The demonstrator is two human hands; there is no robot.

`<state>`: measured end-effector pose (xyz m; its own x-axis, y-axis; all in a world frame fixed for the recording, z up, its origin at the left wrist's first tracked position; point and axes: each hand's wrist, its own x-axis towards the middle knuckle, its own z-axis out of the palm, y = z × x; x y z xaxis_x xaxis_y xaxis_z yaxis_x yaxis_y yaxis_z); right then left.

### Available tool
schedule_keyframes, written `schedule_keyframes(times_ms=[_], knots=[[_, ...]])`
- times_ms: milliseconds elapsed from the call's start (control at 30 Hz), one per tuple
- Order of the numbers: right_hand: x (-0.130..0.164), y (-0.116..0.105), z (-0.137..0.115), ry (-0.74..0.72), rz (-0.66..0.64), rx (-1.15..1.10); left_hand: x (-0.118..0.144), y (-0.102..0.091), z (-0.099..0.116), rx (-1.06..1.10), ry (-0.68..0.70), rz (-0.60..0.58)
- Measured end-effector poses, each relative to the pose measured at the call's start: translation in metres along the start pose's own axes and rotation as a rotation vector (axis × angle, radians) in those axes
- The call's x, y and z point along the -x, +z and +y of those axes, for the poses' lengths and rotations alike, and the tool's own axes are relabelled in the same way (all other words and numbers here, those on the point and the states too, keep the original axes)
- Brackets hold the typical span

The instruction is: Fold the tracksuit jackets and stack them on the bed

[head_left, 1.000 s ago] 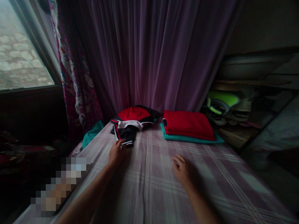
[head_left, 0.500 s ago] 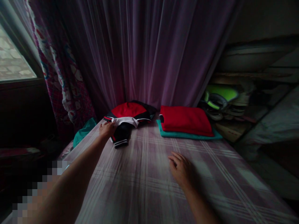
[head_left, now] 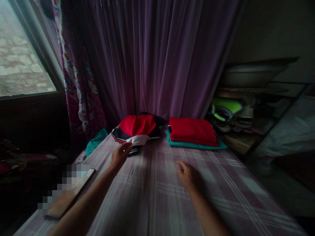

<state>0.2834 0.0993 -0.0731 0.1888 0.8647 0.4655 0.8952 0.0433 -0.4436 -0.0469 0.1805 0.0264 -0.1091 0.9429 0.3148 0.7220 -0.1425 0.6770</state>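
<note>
A red, black and white jacket (head_left: 139, 125) lies loosely heaped at the far side of the bed. With thumb and fingers closed, my left hand (head_left: 120, 153) pinches the near white edge of it, and a dark striped cuff shows just beyond my fingers. My right hand (head_left: 186, 173) hovers over or rests on the plaid bedsheet (head_left: 157, 200); its fingers are loosely bent and nothing is in them. Beyond it sits a folded red garment (head_left: 193, 131) on top of a folded teal cloth (head_left: 197, 145).
A flat, dark-edged device (head_left: 71, 198), partly pixelated, lies at the bed's left edge near my left forearm. Teal fabric (head_left: 96, 142) bunches at the far left corner. Purple curtains (head_left: 157, 59) hang behind the bed. Shelves with shoes and a basin (head_left: 251, 73) stand at the right.
My left hand has drawn the jacket's white edge toward me and to the right, covering most of the black sleeve. My right hand stays about where it was. The view has shifted left.
</note>
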Motion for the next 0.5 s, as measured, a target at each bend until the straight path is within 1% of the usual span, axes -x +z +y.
schedule_keyframes(times_ms=[67,167,233,300,367,433,500], knots=[[0.000,-0.001,-0.002,0.019,-0.021,-0.019,0.035,0.002,-0.002,0.115,0.016,-0.011],[0.007,-0.002,-0.009,0.025,-0.035,-0.078,0.081,0.005,-0.002,0.203,0.016,-0.035],[0.017,-0.004,-0.021,-0.025,-0.010,-0.150,0.107,0.007,0.003,0.229,0.015,-0.065],[0.032,-0.008,-0.038,-0.159,0.032,-0.221,0.128,0.007,0.012,0.256,0.027,-0.116],[0.047,-0.015,-0.058,-0.342,0.042,-0.252,0.143,0.006,0.023,0.289,0.048,-0.178],[0.058,-0.024,-0.077,-0.503,0.005,-0.251,0.152,0.004,0.034,0.326,0.076,-0.249],[0.062,-0.033,-0.093,-0.593,-0.052,-0.251,0.157,0.001,0.041,0.376,0.116,-0.315]])
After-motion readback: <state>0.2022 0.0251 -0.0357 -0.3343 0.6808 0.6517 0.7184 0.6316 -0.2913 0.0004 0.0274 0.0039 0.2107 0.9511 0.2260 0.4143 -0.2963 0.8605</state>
